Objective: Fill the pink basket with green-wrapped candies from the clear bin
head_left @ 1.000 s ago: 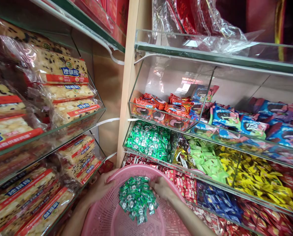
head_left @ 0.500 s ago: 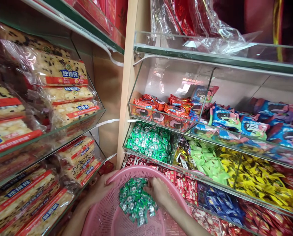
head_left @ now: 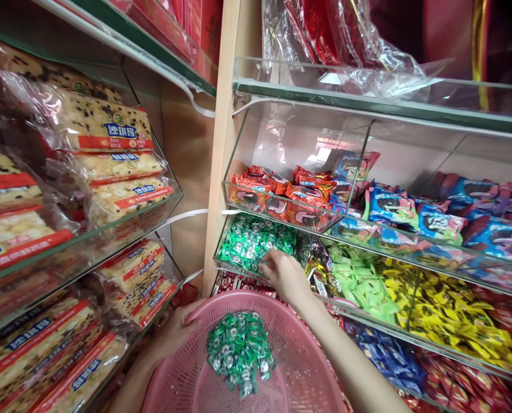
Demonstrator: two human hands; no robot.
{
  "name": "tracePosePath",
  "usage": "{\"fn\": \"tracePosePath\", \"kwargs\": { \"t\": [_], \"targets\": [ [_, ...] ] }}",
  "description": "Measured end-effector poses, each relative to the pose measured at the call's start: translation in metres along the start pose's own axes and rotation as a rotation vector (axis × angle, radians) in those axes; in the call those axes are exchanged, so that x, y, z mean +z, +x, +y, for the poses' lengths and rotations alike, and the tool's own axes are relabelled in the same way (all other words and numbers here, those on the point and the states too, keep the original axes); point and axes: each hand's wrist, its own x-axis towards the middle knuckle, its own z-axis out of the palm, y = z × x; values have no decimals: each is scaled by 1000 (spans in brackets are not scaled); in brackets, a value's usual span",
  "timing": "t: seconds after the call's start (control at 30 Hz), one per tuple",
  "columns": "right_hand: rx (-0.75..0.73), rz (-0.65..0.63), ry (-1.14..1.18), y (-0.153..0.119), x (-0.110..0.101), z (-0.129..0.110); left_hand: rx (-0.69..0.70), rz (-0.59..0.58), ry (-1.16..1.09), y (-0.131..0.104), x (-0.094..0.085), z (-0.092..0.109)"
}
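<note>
The person's left hand (head_left: pixel 180 326) is closed over the left rim of a pink basket (head_left: pixel 309 376), fingers hooked across the edge, while the right hand (head_left: pixel 285 274) is up at the shelf, beyond the basket's far rim. Inside the basket, toward the middle and back, lies a heap of green packets (head_left: pixel 241 351); it sits to the right of the left hand, apart from it, and below the right hand, nearer the person. The right hand is at the front edge of a glass compartment (head_left: pixel 234 265) filled with a green stock (head_left: pixel 258 235) of like-looking packets, and it covers the lower right part of that stock in this view. Its fingers are bent and drawn partly together (whether anything is pinched between them, or whether they touch the glass, one cannot tell). Just right of the right hand, on the same shelf, are dark and gold wrappers (head_left: pixel 322 267), then pale green sachets (head_left: pixel 361 281) and yellow packets (head_left: pixel 445 310). Red-orange packs (head_left: pixel 307 192) lie on the shelf directly above the green stock. Left of the basket, wrapped cakes (head_left: pixel 144 281) are stacked on slanted shelves, near the left forearm.
</note>
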Motion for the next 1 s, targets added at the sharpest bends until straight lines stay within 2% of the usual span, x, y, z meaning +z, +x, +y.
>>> {"fn": "tracePosePath", "kwargs": {
  "t": [0.13,0.27,0.53,0.63,0.73,0.8,0.87,1.0],
  "targets": [
    [58,-71,-160,16,9,15,38,-24,4,1,0,-1],
    [51,-103,-165,19,15,19,31,-12,15,2,0,0],
    [40,-106,-192,19,14,18,7,8,-36,0,2,8],
    [41,-80,-240,17,11,14,1,0,-24,-1,2,12],
    [35,3,-257,11,5,8,8,-11,-25,-1,1,13],
    [-21,78,-200,4,1,1,17,-24,-26,-1,1,13],
    [-147,105,-72,-8,-2,-6,20,-27,-21,0,1,11],
    [-448,-56,163,-36,7,-19,1,-23,-26,1,0,7]
  ]
}}
